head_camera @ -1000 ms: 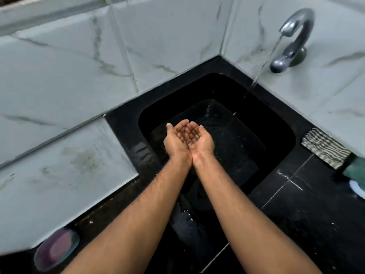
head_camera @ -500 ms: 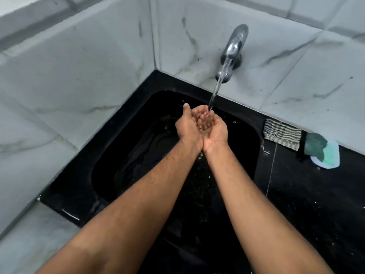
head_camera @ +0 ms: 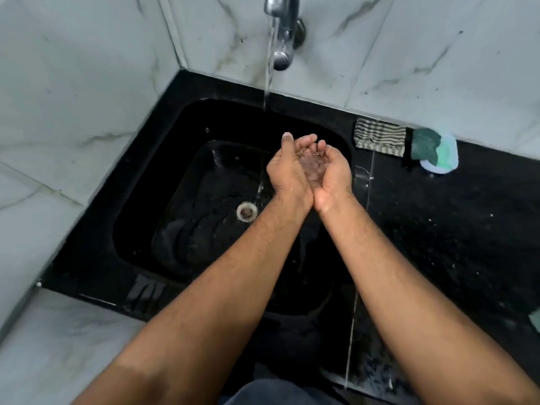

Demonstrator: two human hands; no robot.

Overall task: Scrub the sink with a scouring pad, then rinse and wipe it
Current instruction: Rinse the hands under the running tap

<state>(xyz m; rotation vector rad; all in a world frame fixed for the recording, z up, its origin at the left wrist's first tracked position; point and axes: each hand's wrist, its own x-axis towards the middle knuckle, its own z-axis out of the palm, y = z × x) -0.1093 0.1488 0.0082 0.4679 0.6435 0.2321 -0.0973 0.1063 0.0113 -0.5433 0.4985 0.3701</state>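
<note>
Two hands, left hand (head_camera: 287, 171) and right hand (head_camera: 331, 173), are pressed side by side, palms up and fingers loosely curved, cupping a little water over the black sink (head_camera: 140, 217). One tap (head_camera: 282, 30) pours a stream at the sink's back edge. One drain (head_camera: 247, 211) shows in the wet basin. One striped cloth (head_camera: 380, 137) and one green scouring pad (head_camera: 425, 147) lie on the counter's back edge, the pad on a pale dish (head_camera: 445, 159).

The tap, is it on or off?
On. A stream of water runs down from the tap toward the black sink, and the cupped left hand and right hand hold water.
</note>
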